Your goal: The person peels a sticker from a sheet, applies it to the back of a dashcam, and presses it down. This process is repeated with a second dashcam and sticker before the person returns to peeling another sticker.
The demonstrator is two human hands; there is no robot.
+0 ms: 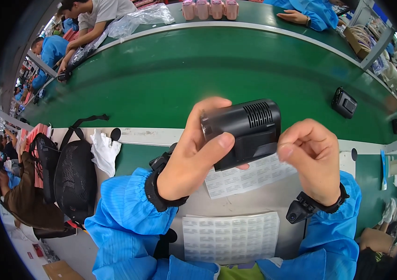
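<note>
A black device [242, 133], box-like with a rounded end, a slotted vent and a raised panel, is held up above the workbench. My left hand [184, 163] grips it from the left, the thumb across its front and the fingers behind. At its right end is my right hand [315, 158], thumb and index finger pinched together close to the panel's edge. Whether anything small sits in that pinch cannot be made out. Below the device lies a sheet of printed labels [240, 182], partly covered. Nearer to me is a second label sheet [231, 238], flat on the bench.
Beyond the bench runs a long green surface [151, 79] with a similar black device [344, 102] on its right. A black mesh bag [74, 177] and white glove [103, 151] are at the left. Pink parts [210, 9] stand across. Other people work around the far edge.
</note>
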